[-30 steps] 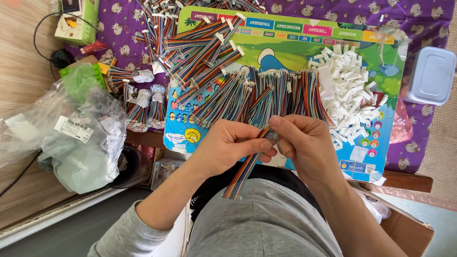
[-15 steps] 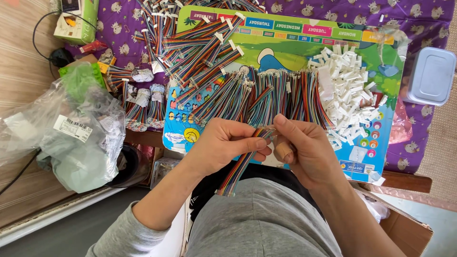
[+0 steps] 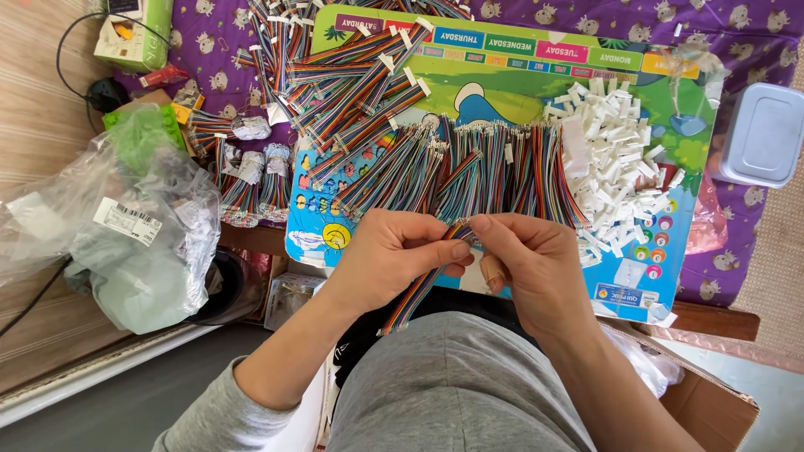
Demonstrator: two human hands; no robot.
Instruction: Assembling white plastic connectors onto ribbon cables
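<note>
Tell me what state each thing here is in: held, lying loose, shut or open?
Left hand: pinching the rainbow ribbon cable.
Right hand: pinching the cable's top end.
Rainbow ribbon cable: held, tail hanging toward the lap.
Ribbon cable row: lying loose on the colourful board.
White connector housings: heaped loose.
Grey plastic box: lid shut.
Clear plastic bags: crumpled.

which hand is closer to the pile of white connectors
Right. The right hand sits just below and left of the white connectors; the left hand is farther left, across the ribbon cable both hold.
</note>
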